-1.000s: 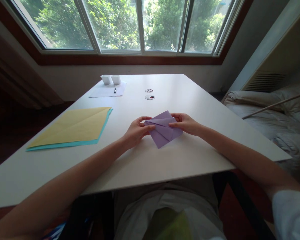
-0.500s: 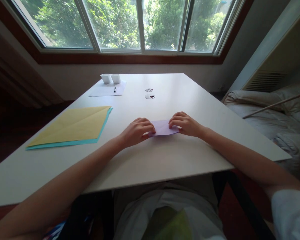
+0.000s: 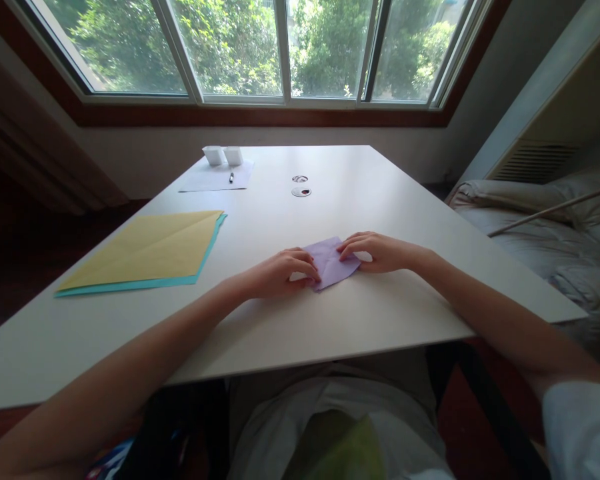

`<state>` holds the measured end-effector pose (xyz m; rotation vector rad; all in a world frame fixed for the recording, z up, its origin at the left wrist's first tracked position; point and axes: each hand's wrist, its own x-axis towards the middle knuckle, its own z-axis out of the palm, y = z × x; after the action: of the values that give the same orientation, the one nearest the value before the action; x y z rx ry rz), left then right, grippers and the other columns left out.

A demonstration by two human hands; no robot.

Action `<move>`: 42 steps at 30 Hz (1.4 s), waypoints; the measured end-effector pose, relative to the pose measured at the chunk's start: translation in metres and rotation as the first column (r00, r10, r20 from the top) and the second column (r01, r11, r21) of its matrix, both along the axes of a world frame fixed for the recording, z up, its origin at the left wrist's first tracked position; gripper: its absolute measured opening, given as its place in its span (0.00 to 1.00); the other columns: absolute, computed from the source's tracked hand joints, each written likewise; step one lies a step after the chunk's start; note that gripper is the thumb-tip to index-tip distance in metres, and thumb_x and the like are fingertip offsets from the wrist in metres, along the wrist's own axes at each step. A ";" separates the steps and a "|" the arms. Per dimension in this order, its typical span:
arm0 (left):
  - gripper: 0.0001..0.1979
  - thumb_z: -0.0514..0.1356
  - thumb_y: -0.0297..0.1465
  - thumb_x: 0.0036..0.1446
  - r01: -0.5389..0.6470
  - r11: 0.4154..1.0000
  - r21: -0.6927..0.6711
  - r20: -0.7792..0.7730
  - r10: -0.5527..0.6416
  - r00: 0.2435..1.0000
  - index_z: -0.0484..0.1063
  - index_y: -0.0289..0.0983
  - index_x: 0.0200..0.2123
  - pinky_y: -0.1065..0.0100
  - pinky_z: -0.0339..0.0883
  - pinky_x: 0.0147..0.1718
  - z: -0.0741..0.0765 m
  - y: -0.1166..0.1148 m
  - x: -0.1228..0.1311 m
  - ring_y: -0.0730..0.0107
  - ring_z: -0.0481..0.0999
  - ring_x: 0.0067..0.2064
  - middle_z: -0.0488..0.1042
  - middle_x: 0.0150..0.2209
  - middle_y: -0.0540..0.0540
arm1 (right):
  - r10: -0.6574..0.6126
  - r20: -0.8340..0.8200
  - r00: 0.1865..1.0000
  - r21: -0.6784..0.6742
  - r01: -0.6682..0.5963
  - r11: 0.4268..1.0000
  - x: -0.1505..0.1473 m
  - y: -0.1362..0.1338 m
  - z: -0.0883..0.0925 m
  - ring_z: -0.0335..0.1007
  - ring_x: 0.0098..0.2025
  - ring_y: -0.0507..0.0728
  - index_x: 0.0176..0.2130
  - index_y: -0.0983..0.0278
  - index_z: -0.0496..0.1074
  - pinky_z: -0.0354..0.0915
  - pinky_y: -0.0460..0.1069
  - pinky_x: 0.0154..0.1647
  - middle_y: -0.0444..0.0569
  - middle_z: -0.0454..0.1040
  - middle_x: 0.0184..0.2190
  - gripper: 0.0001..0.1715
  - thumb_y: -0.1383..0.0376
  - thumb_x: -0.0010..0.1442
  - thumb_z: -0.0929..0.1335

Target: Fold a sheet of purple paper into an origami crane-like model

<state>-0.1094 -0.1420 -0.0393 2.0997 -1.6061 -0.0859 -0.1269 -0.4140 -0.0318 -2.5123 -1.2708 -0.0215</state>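
Note:
A small folded piece of purple paper (image 3: 333,262) rests on the white table (image 3: 280,333) before me, turned at an angle, with faint creases across its face. My left hand (image 3: 293,270) pinches its left edge between thumb and fingers. At the opposite edge, my right hand (image 3: 367,251) grips the paper the same way, fingertips on top and thumb at the side. The paper's underside is hidden.
Large yellow paper (image 3: 150,247) lies over a turquoise sheet (image 3: 205,260) at the left. Further back, two white cups (image 3: 223,156) and a pen (image 3: 231,177) are on white paper (image 3: 200,180). Two round inserts (image 3: 301,192) sit in the tabletop. A sofa (image 3: 530,247) stands at the right.
The purple paper has turned, so a corner now points toward me, and it lies flatter. My left hand has come a little nearer and my right hand has shifted slightly.

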 end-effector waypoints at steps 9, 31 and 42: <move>0.16 0.55 0.39 0.57 -0.254 0.962 0.104 0.037 0.251 0.967 0.69 0.45 0.49 0.55 0.54 0.53 -0.007 -0.005 -0.007 0.58 0.64 0.54 0.63 0.53 0.42 | 0.021 -0.089 0.996 0.059 -0.016 0.998 -0.001 -0.003 0.005 0.67 0.49 0.56 0.45 0.60 0.74 0.62 0.50 0.51 0.51 0.72 0.46 0.17 0.68 0.53 0.67; 0.19 0.53 0.41 0.56 -0.283 0.927 0.245 -0.032 0.299 0.954 0.65 0.50 0.52 0.39 0.36 0.55 -0.002 -0.005 -0.006 0.53 0.60 0.57 0.58 0.58 0.44 | -0.285 -0.225 0.932 0.204 0.331 0.921 0.006 0.019 -0.009 0.60 0.25 0.48 0.32 0.67 0.74 0.55 0.44 0.25 0.44 0.72 0.25 0.16 0.58 0.56 0.64; 0.21 0.54 0.41 0.55 -0.259 0.931 0.256 -0.047 0.280 0.959 0.64 0.48 0.53 0.39 0.35 0.55 -0.002 -0.003 -0.005 0.52 0.57 0.58 0.56 0.59 0.43 | -0.370 -0.182 0.911 0.242 0.407 0.881 0.004 0.026 -0.019 0.62 0.28 0.50 0.34 0.65 0.71 0.57 0.46 0.30 0.44 0.71 0.27 0.12 0.58 0.53 0.66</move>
<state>-0.1143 -0.1455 -0.0414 2.4535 -1.2987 -0.2899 -0.1229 -0.3884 -0.0507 -2.4324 -0.6415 -0.1163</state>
